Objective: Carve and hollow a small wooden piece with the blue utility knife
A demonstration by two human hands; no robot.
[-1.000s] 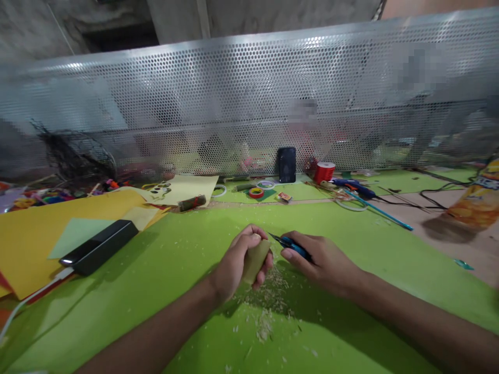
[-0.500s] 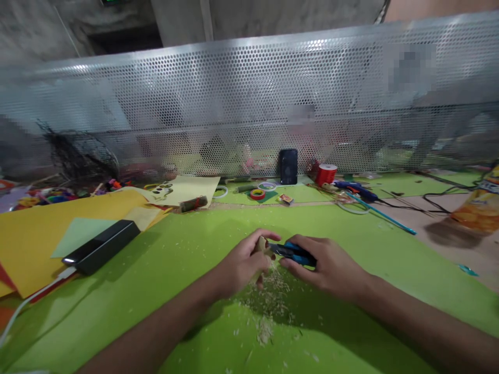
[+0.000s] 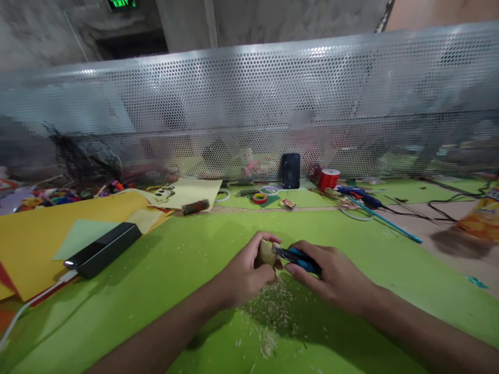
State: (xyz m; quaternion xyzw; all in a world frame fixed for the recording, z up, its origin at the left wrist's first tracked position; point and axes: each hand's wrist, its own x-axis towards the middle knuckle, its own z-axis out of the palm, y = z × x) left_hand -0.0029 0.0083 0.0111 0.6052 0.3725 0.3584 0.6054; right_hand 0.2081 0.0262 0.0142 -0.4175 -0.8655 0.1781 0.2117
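Note:
Near the middle of the view, my left hand (image 3: 246, 272) is closed around a small pale piece that looks like wood (image 3: 267, 253), its fingers hiding part of it. My right hand (image 3: 329, 265) grips a black and blue utility knife (image 3: 302, 259) from the right. The knife's blade points left and meets the pale piece near my left fingertips. Below both hands, thin pale shavings (image 3: 273, 309) lie scattered and heaped on the green table surface (image 3: 187, 254).
On the left, a black power bank (image 3: 105, 249) with a white cable rests by yellow paper (image 3: 47, 228). Along the back are a red ribbon spool (image 3: 328, 179), tape rolls (image 3: 259, 198), an upright phone (image 3: 291, 170) and a glue gun (image 3: 358, 196). A perforated metal screen (image 3: 241, 104) stands behind.
The pale piece has turned in my left hand, showing a broader rounded face. My right hand and the knife sit slightly farther right and lower; the camera view has shifted a little.

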